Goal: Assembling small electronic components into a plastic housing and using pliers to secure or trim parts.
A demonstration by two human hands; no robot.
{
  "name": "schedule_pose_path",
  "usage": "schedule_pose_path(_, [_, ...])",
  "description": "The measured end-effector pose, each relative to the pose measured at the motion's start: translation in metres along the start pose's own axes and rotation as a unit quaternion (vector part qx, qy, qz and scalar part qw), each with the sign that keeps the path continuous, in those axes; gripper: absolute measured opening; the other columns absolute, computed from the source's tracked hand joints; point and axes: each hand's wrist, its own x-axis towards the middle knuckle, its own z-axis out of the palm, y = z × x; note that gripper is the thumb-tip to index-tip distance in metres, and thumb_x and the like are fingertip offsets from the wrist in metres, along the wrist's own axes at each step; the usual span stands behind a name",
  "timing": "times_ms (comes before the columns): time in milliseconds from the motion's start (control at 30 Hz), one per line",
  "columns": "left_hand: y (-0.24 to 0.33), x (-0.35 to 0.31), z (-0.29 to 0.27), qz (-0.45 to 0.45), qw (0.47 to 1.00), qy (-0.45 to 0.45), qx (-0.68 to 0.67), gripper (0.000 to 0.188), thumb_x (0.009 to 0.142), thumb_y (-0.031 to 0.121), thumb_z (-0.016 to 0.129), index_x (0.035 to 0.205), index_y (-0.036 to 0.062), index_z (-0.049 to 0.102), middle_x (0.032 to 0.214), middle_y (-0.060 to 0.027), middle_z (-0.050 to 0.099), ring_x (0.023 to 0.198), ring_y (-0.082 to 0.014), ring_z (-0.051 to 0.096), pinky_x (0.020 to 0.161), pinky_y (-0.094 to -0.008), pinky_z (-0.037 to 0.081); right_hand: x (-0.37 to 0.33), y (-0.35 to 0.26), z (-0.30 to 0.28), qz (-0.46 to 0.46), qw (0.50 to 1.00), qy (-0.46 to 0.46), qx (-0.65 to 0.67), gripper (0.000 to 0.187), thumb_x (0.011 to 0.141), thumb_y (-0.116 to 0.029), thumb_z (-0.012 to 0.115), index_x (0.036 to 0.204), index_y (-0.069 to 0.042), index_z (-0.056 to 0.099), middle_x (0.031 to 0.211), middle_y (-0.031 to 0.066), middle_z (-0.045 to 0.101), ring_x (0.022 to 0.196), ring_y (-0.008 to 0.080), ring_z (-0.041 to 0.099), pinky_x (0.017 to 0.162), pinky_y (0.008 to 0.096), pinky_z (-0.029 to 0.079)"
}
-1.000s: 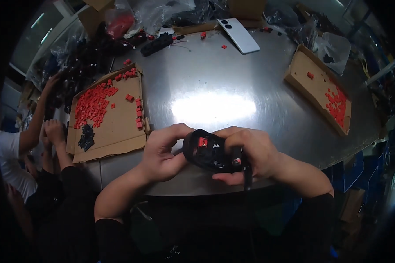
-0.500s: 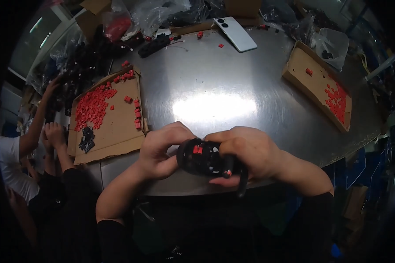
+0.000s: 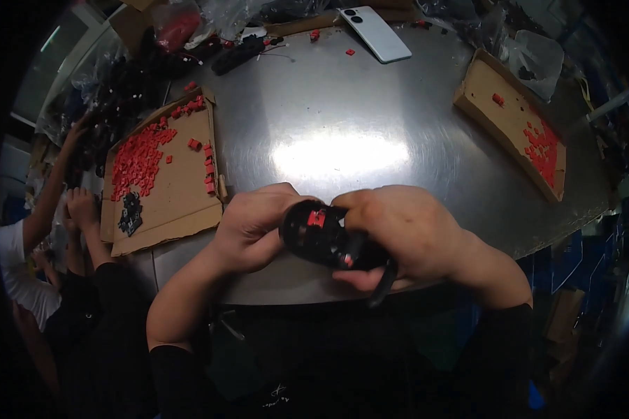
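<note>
Close to the near table edge, a black rounded plastic housing [image 3: 306, 241] with a red insert [image 3: 316, 218] is held between my two hands. My left hand [image 3: 255, 227] grips its left end, thumb and fingers closed on it. My right hand [image 3: 409, 230] is wrapped round the right side, its fingers curled over the top and one fingertip showing below. A dark curved arm [image 3: 382, 283] sticks out under the right hand. Blur and my fingers hide the housing's finer parts.
An open cardboard tray [image 3: 189, 213] of small red parts and a black clump [image 3: 130, 213] lies at left. Another cardboard tray [image 3: 493, 115] with red parts is at right. A white phone [image 3: 384, 38] lies at the back. Other people's hands [image 3: 82, 207] are at far left.
My view has tipped and shifted slightly, so the table things appear higher. The housing has turned a little in my hands; both keep their hold, and the right fingers have moved slightly.
</note>
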Motion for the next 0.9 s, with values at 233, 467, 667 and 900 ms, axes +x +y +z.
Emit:
schedule_pose_path(233, [0.005, 0.012, 0.016, -0.065, 0.995, 0.071, -0.001, 0.058, 0.081, 0.015, 0.084, 0.135, 0.0023, 0.064, 0.113, -0.0119, 0.069, 0.105, -0.0247, 0.066, 0.089, -0.0337, 0.051, -0.006, 0.007, -0.001, 0.103, 0.991, -0.081, -0.034, 0.046, 0.081, -0.033, 0.083, 0.107, -0.004, 0.059, 0.093, 0.0139, 0.066, 0.079, 0.0363, 0.067, 0.068, 0.0420, 0.054])
schedule_pose_path(467, [-0.009, 0.011, 0.019, -0.021, 0.984, -0.022, 0.174, 0.059, 0.070, 0.034, 0.094, 0.114, 0.0055, 0.066, 0.104, -0.0084, 0.065, 0.098, -0.0291, 0.061, 0.088, -0.0391, 0.049, -0.002, 0.013, -0.007, 0.120, 0.973, -0.183, -0.071, 0.050, 0.081, -0.038, 0.082, 0.109, -0.004, 0.058, 0.093, 0.0152, 0.066, 0.086, 0.0365, 0.066, 0.074, 0.0432, 0.054])
schedule_pose_path(667, [-0.016, 0.012, 0.031, -0.019, 0.984, 0.039, 0.174, 0.054, 0.069, 0.042, 0.093, 0.097, 0.0061, 0.065, 0.089, -0.0072, 0.064, 0.084, -0.0285, 0.060, 0.077, -0.0387, 0.048, -0.007, 0.021, -0.013, 0.032, 0.946, 0.171, 0.272, 0.079, 0.085, -0.066, 0.073, 0.135, -0.012, 0.043, 0.128, 0.0212, 0.057, 0.090, 0.0255, 0.065, 0.079, 0.0405, 0.055])
schedule_pose_path(900, [-0.025, 0.005, 0.035, -0.015, 0.979, 0.073, 0.192, 0.055, 0.068, 0.048, 0.091, 0.092, 0.0068, 0.063, 0.083, -0.0072, 0.062, 0.081, -0.0284, 0.060, 0.077, -0.0396, 0.047, 0.003, 0.031, 0.034, -0.032, 0.912, 0.132, 0.386, 0.083, 0.092, -0.071, 0.063, 0.140, -0.012, 0.031, 0.122, 0.0220, 0.050, 0.093, 0.0298, 0.065, 0.081, 0.0403, 0.054])
